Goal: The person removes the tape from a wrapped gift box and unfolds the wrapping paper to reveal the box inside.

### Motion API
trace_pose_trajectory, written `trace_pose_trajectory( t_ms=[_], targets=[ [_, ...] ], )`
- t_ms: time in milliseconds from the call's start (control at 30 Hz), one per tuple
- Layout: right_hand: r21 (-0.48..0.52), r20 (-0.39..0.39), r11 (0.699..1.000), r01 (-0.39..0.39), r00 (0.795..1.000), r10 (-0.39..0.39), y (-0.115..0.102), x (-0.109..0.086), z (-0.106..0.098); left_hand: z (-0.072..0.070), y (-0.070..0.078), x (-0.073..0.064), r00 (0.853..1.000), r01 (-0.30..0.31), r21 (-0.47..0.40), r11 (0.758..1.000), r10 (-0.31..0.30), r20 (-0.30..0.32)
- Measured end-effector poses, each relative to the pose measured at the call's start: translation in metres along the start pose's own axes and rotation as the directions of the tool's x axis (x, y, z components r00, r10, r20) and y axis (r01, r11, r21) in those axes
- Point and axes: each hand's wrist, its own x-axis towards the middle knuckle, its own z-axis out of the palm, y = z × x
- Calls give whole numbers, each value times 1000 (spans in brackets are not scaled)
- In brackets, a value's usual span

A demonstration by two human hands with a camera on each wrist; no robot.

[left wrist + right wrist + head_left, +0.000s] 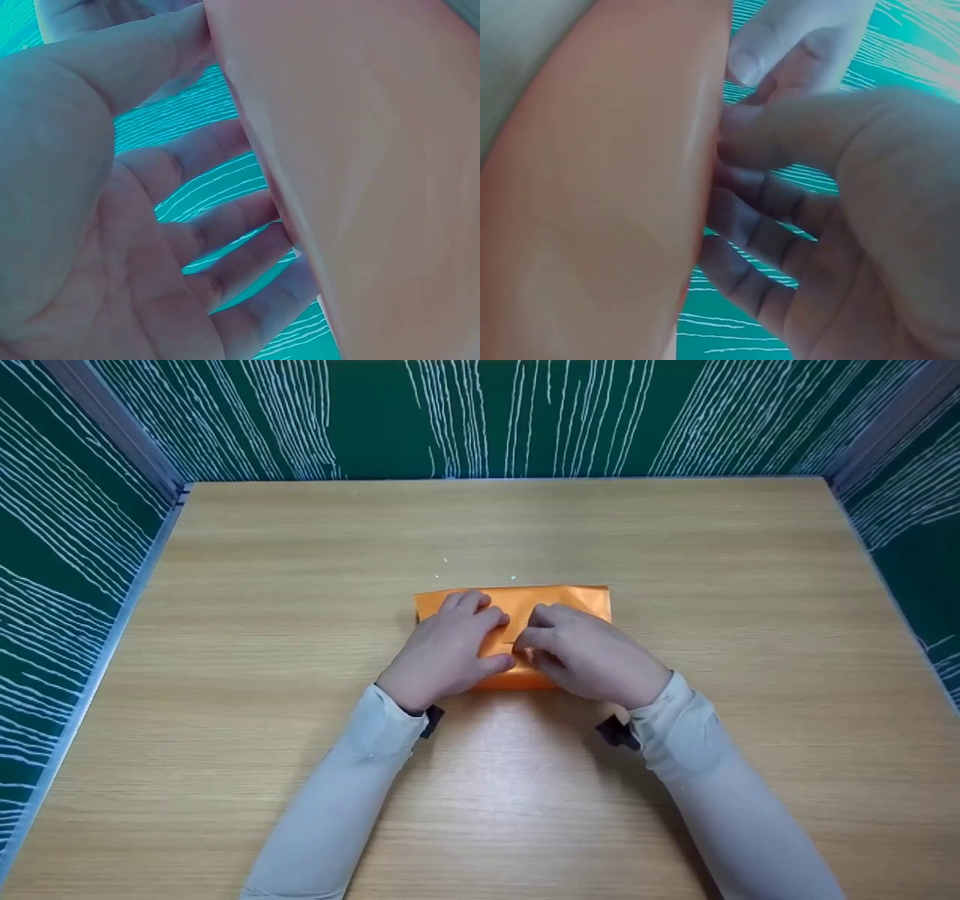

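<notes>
A shiny orange rectangular packet (551, 598) lies flat in the middle of the table, with a short dark slit in its upper face. My left hand (448, 649) rests on its left half, fingers spread fairly straight and the thumb near the slit. Just right of the slit, my right hand (581, 649) has thumb and forefinger pinching the orange wrapping, its other fingers bent. From the left wrist the packet (360, 180) shows side-on beneath the left fingertips. In the right wrist view the right thumb and fingers meet the packet's edge (630, 180).
Small white scraps (513, 577) dot the wooden table (300, 562) just beyond the packet. Green walls (367, 420) with white streaks stand along the back and both sides. A dark strap piece (619, 733) sits at the right wrist, under the pale sleeve.
</notes>
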Motion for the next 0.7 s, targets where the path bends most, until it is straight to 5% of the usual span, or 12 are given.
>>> trace_pose_trajectory(
  t_ms=[700],
  targets=[
    [-27, -88, 978, -209, 975, 206, -13, 2, 7, 0, 1, 0, 1000, -17, 12, 1000, 17, -20]
  ],
)
